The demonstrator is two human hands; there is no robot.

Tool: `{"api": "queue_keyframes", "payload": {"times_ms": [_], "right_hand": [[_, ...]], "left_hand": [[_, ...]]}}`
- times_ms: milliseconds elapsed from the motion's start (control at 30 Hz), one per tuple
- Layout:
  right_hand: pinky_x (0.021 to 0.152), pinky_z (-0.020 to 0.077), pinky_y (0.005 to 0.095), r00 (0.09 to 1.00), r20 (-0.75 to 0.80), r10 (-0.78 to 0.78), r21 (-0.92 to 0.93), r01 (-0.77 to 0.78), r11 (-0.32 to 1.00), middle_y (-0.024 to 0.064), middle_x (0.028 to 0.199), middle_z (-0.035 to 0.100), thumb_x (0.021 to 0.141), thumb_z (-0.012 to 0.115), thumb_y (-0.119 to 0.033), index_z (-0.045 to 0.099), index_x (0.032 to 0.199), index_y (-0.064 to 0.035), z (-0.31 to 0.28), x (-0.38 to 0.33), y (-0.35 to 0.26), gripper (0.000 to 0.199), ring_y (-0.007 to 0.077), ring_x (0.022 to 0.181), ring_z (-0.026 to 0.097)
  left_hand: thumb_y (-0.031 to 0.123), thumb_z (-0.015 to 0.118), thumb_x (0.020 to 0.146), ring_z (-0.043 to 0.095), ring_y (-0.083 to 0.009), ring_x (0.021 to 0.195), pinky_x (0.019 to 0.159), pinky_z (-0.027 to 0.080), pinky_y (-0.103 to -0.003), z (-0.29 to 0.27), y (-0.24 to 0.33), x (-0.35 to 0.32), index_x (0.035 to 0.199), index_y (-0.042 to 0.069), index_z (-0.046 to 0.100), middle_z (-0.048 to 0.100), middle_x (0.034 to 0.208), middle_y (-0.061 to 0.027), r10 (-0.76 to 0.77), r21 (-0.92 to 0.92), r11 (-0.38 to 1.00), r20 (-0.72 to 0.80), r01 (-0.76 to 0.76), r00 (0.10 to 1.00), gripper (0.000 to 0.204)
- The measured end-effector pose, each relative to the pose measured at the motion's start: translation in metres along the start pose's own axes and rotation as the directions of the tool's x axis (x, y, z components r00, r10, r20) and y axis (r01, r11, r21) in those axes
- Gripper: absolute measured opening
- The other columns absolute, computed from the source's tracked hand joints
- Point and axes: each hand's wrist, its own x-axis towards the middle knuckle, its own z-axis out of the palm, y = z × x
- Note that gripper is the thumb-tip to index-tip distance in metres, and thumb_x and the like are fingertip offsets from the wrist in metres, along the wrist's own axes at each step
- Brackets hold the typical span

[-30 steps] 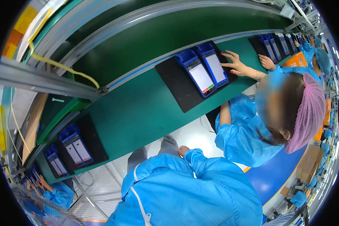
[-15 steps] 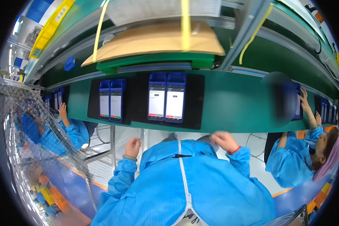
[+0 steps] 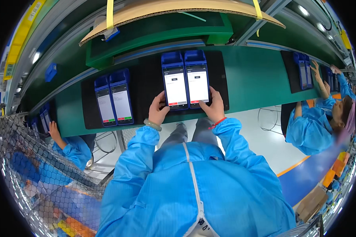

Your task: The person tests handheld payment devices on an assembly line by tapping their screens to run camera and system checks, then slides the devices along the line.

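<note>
Two blue handheld terminals with lit white screens lie side by side on a black mat [image 3: 221,85] on the green belt. My left hand [image 3: 158,110] rests at the lower edge of the left terminal [image 3: 174,83], thumb on its screen's bottom. My right hand [image 3: 214,106] touches the lower right corner of the right terminal [image 3: 197,79]. Both hands press on the devices without lifting them. My sleeves are light blue; a pale bracelet is on the left wrist, a red band on the right.
Another pair of blue terminals [image 3: 114,100] lies on a mat to the left, and a further pair [image 3: 303,71] at the right under a co-worker's hand [image 3: 317,71]. A second co-worker's hand [image 3: 53,132] is at far left. A cardboard sheet [image 3: 178,10] and a green shelf [image 3: 158,29] stand behind the belt.
The view swung from the right-hand co-worker back to my own station. My hands rose from near my lap onto the two terminals in front of me.
</note>
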Motion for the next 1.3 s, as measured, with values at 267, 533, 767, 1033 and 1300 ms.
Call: {"api": "queue_keyframes", "payload": {"times_ms": [267,533,767,1033,1300], "right_hand": [[0.082,0.0385,0.0362,0.994,-0.041,0.100,-0.116,-0.104,0.988,0.0180,0.103,0.051,0.062,0.071,-0.023,0.042,0.118,0.0053,0.008,-0.002,-0.013,0.070,0.0301,0.095,0.049],[0.081,0.0411,0.0363,0.996,0.009,0.087,-0.031,-0.087,0.996,0.0188,0.102,0.051,0.067,0.065,-0.016,0.044,0.115,0.0060,0.002,-0.002,-0.005,0.057,0.0302,0.093,0.051],[0.081,0.0412,0.0342,0.991,0.053,0.125,0.082,-0.129,0.988,0.0183,0.101,0.051,0.068,0.060,-0.009,0.045,0.114,0.0062,-0.004,-0.002,0.000,0.051,0.0293,0.092,0.051],[0.079,0.0419,0.0319,0.992,0.098,0.076,0.144,-0.090,0.986,0.0172,0.099,0.050,0.066,0.058,-0.005,0.043,0.115,0.0070,-0.007,-0.002,0.004,0.052,0.0262,0.088,0.052],[0.077,0.0427,0.0304,0.986,0.141,0.094,0.131,-0.112,0.985,0.0162,0.099,0.049,0.067,0.060,-0.006,0.042,0.117,0.0065,-0.011,-0.001,0.002,0.055,0.0239,0.086,0.052]], "left_hand": [[0.004,0.062,0.070,0.050,-0.0208,0.098,0.081,0.042,-0.031,0.015,0.007,-0.006,0.121,0.004,0.042,0.050,0.109,-0.0118,0.104,0.263,0.962,-0.124,-0.068,0.987,0.054],[0.002,0.059,0.070,0.049,-0.0206,0.100,0.082,0.040,-0.031,0.019,0.007,-0.007,0.122,0.004,0.040,0.049,0.112,-0.0115,0.083,0.340,0.940,-0.170,-0.021,0.982,0.055],[-0.005,0.053,0.065,0.046,-0.0235,0.105,0.090,0.038,-0.034,0.014,0.009,-0.008,0.124,0.005,0.038,0.044,0.114,-0.0137,0.012,0.214,0.977,-0.095,0.009,0.995,0.062],[-0.007,0.052,0.061,0.042,-0.0251,0.110,0.094,0.034,-0.036,0.012,0.017,-0.012,0.126,0.006,0.035,0.041,0.117,-0.0140,0.006,0.266,0.964,-0.056,0.009,0.998,0.068],[-0.006,0.052,0.059,0.041,-0.0250,0.111,0.095,0.034,-0.035,0.012,0.013,-0.012,0.127,0.007,0.033,0.040,0.118,-0.0141,0.011,0.253,0.967,-0.031,-0.003,0.999,0.072]]}}
